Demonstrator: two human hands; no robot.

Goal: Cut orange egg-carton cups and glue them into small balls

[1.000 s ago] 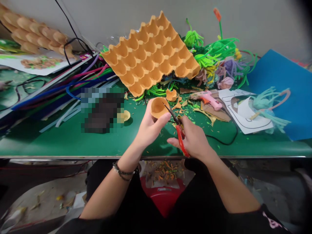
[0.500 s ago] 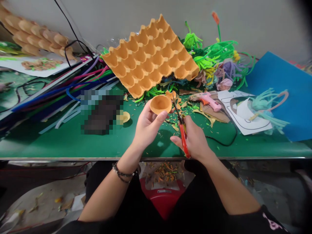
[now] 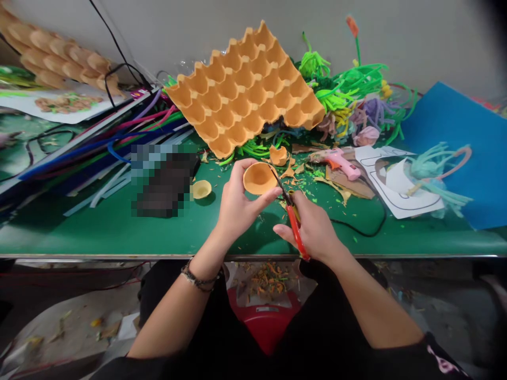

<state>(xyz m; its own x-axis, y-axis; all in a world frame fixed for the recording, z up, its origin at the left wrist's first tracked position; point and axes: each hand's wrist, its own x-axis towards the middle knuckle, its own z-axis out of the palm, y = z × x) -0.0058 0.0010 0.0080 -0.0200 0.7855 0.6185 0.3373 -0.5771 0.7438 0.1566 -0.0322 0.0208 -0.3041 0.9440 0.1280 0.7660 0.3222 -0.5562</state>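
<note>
My left hand (image 3: pixel 237 206) holds a small orange cup (image 3: pixel 259 178) cut from an egg tray, its hollow facing up, above the green table (image 3: pixel 119 229). Red-handled scissors (image 3: pixel 292 221) are in my right hand (image 3: pixel 315 229), and their dark blades touch the cup's right rim. Another cut cup (image 3: pixel 278 155) lies just behind, and a shallow yellowish piece (image 3: pixel 202 189) lies to the left. Orange scraps are scattered around my hands.
A big orange egg tray (image 3: pixel 245 92) leans at the back. A pink glue gun (image 3: pixel 338 160) and its black cord lie to the right, by white paper templates (image 3: pixel 392 182) and a blue sheet (image 3: pixel 455 153). Pipe cleaners (image 3: pixel 348 89) and foam strips (image 3: pixel 99 142) crowd the back. A red bin (image 3: pixel 265 316) stands below the edge.
The cup has turned a little in my left hand. The scissors swung off its rim toward the table and came back to the right rim.
</note>
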